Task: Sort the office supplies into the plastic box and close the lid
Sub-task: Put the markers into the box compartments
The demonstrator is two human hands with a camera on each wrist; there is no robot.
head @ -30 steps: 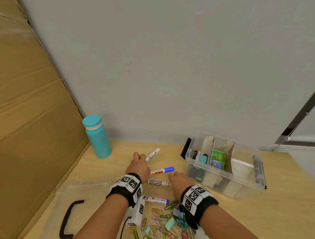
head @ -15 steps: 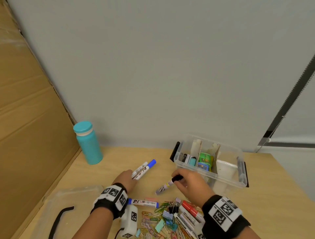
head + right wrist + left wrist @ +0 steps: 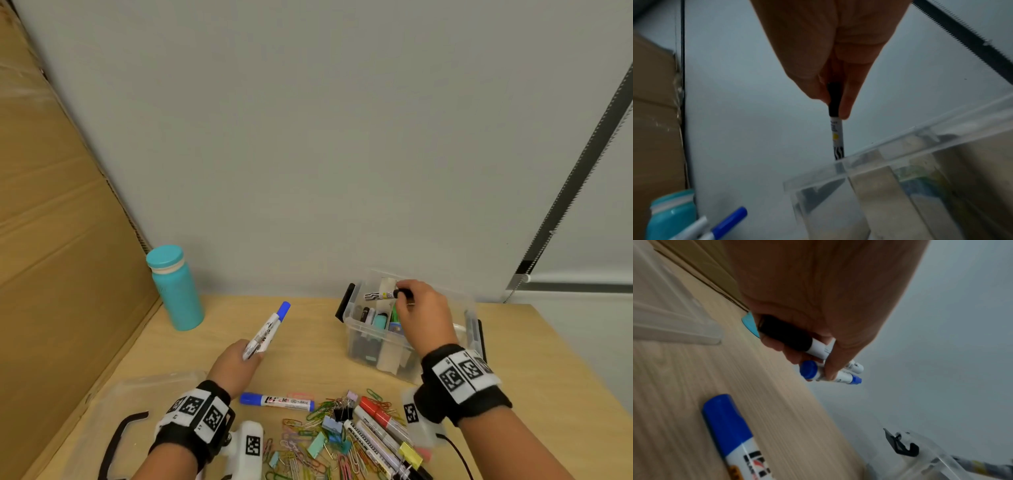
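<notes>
The clear plastic box (image 3: 356, 323) with cardboard dividers stands at the right on the wooden table. My right hand (image 3: 416, 308) pinches a black-capped zebra-pattern marker (image 3: 378, 294) by its cap, above the box's left compartment; in the right wrist view this marker (image 3: 837, 138) hangs with its lower end at the box rim (image 3: 890, 146). My left hand (image 3: 239, 359) grips two markers (image 3: 269, 330), one blue-capped, raised above the table left of the box. The left wrist view shows both markers (image 3: 830, 371) in the curled fingers. Another blue marker (image 3: 277, 402) lies on the table.
The clear lid (image 3: 102, 428) with a black handle lies at the near left. A teal bottle (image 3: 174, 287) stands by the cardboard sheet (image 3: 51, 222). A heap of paper clips, binder clips and several markers (image 3: 342, 438) lies near the front edge.
My right hand has carried the zebra marker from the table up and right, over the box. My left hand picked up two markers and still holds them raised.
</notes>
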